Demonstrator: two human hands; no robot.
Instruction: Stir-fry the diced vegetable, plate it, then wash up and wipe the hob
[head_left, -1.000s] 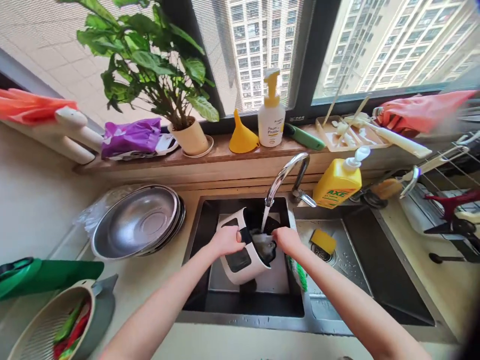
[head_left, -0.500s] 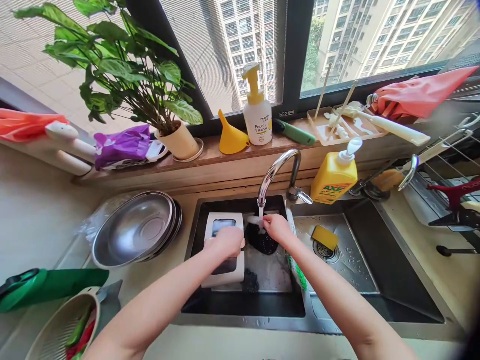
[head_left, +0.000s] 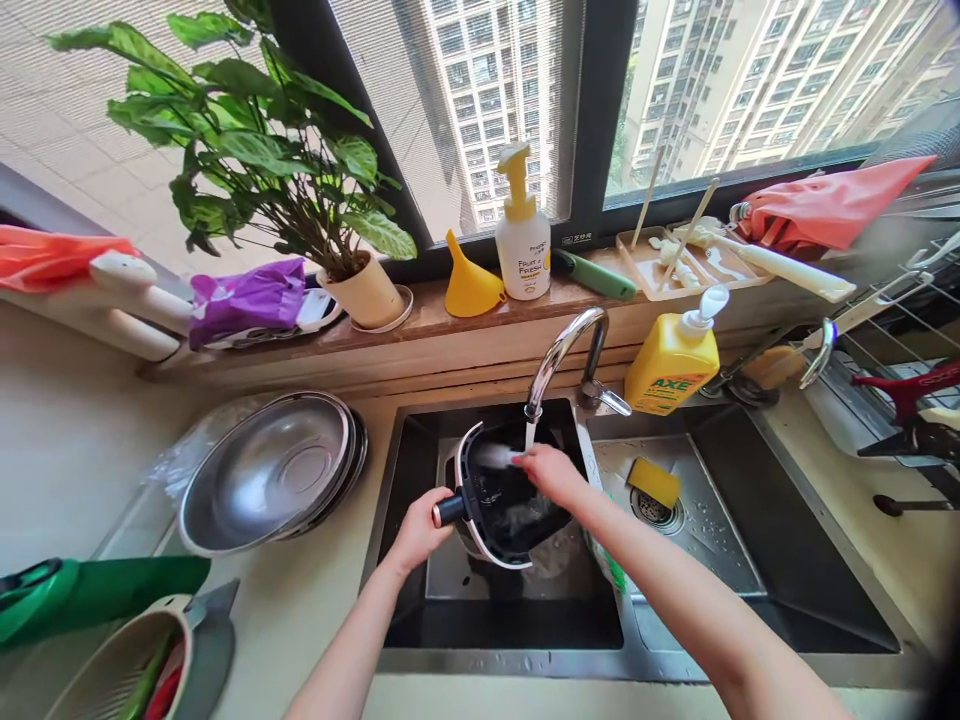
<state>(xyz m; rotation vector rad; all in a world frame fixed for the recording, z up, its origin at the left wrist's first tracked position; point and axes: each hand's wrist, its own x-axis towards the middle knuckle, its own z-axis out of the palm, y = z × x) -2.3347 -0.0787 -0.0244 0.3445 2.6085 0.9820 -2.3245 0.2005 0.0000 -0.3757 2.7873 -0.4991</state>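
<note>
My left hand [head_left: 421,530] is closed around the dark handle of an air fryer basket [head_left: 510,490], held tilted over the left sink basin [head_left: 517,625]. Its black inside faces me, wet, with a white front panel on the left side. My right hand [head_left: 553,474] reaches into the basket under the faucet [head_left: 564,345], pinching a small whitish brush-like thing [head_left: 495,457], blurred by motion. Water runs from the spout into the basket, close by my right fingers.
A yellow sponge [head_left: 654,483] lies by the drain of the right basin. A green-ended tool [head_left: 611,560] rests along the divider. Stacked metal bowls [head_left: 270,470] stand left; a yellow AXE bottle [head_left: 671,362] stands behind. A pump bottle [head_left: 523,250] and yellow funnel [head_left: 472,280] line the sill.
The basket has been tipped so its inside now faces me, and my left hand has moved down and left on its handle. My right hand stays near the running water, still gripping the whitish thing.
</note>
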